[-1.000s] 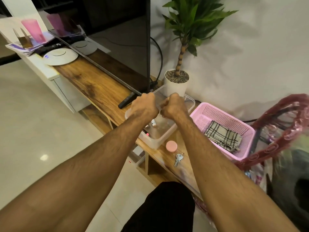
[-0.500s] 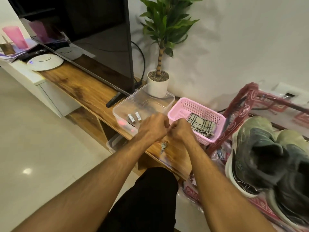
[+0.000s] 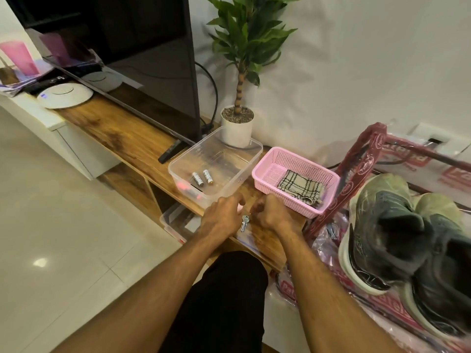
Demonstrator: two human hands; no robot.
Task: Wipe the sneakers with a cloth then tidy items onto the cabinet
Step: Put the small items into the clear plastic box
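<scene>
My left hand (image 3: 224, 217) lies on the wooden cabinet top (image 3: 114, 131) with its fingers curled down over a small pink round cap (image 3: 239, 207), of which only a sliver shows. Just right of a silver key (image 3: 245, 222), my right hand (image 3: 272, 215) rests with its fingers curled; nothing shows in it. The checked cloth (image 3: 300, 187) lies folded in the pink basket (image 3: 270, 159). Two dark, dusty sneakers (image 3: 395, 238) sit on a plastic-wrapped red rack (image 3: 369, 154) at the right.
A clear plastic tub (image 3: 229, 146) holding two batteries (image 3: 201, 178) stands beside the basket. Behind it are a potted plant (image 3: 237, 126) and a TV (image 3: 127, 47). A white round device (image 3: 65, 95) and a pink cup (image 3: 19, 57) sit far left.
Both hands drew back from the clear tub to the cabinet's front edge by the key. The view swung right, bringing the sneakers into sight.
</scene>
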